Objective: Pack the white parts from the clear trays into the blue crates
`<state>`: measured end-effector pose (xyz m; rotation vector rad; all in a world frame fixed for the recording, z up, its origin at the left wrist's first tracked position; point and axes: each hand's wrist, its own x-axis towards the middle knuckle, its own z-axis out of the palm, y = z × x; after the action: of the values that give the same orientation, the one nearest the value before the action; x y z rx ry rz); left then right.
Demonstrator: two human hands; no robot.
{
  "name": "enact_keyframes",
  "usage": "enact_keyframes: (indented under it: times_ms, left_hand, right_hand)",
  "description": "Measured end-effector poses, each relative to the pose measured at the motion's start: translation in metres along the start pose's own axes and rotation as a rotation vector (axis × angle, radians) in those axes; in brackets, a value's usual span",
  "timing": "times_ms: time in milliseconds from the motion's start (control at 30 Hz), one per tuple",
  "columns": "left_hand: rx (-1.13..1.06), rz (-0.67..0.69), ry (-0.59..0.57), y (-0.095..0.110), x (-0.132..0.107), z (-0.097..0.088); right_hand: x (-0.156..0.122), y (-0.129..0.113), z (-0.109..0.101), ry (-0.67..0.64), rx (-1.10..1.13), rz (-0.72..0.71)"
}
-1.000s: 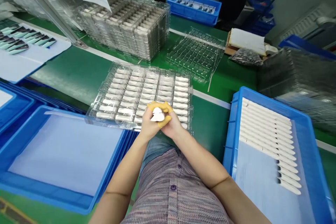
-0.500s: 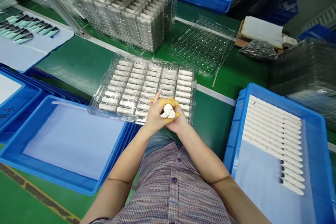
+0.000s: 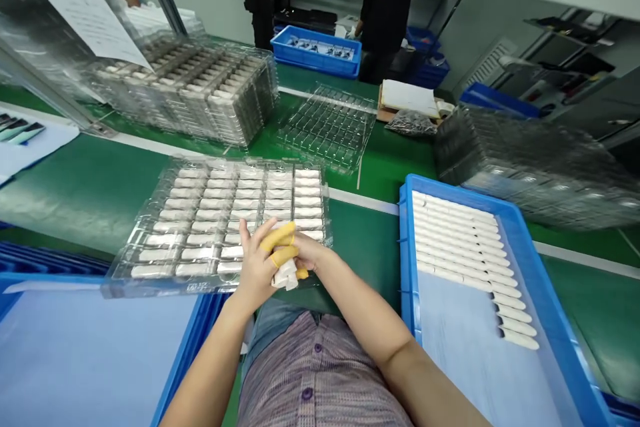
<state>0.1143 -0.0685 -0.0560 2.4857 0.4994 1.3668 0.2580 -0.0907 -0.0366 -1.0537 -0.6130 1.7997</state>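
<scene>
My left hand (image 3: 256, 265) and my right hand (image 3: 306, 252) meet at the near edge of a clear blister tray (image 3: 150, 280) filled with rows of white parts. Between them they grip small white plastic pieces (image 3: 286, 274). Several fingertips wear yellow finger cots (image 3: 278, 238). My left hand's other fingers stick up loosely over the tray. A blue bin (image 3: 510, 213) on the right holds a column of long white parts (image 3: 463, 240) on a pale sheet.
An empty blue bin (image 3: 185, 353) lies at lower left. Stacked filled blister trays (image 3: 200, 83) and an empty clear tray (image 3: 327, 123) sit further back on the green bench. Dark tray stacks (image 3: 530, 160) stand at right. A person in dark clothes (image 3: 383, 13) works at a far blue bin (image 3: 315, 53).
The camera has tilted up and swung right, showing more of the room. My hands have turned the white pieces downward; they sit lower between my fingers than before.
</scene>
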Motion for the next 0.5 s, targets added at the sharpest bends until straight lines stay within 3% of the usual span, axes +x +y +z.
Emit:
enact_keyframes:
  times_ms: [67, 133, 200, 267, 333, 400, 500]
  left_hand:
    - [-0.106, -0.202, -0.023, -0.002, -0.006, -0.001]
    - [-0.353, -0.528, -0.013, -0.003, -0.008, -0.005]
    - [-0.694, -0.87, 0.012, -0.002, -0.005, -0.011]
    - [-0.997, -1.098, -0.022, 0.004, -0.001, -0.012]
    - [-1.135, -1.206, -0.116, 0.015, 0.005, -0.007]
    - [-1.134, -1.27, -0.204, 0.028, 0.01, 0.003]
    - [-1.095, -1.325, -0.309, 0.043, 0.016, 0.018]
  right_hand:
    - [0.0, -0.01, -0.001, -0.019, -0.017, -0.015]
    - [-0.001, -0.025, -0.003, -0.023, -0.121, -0.1]
    - [-0.003, -0.041, -0.004, -0.014, -0.353, -0.217]
    - [-0.007, -0.052, -0.001, 0.028, -0.68, -0.32]
    - [-0.012, -0.058, 0.003, 0.049, -1.052, -0.389]
    - [-0.019, -0.059, 0.006, 0.005, -1.359, -0.429]
    - [-0.04, -0.057, -0.007, -0.079, -1.488, -0.489]
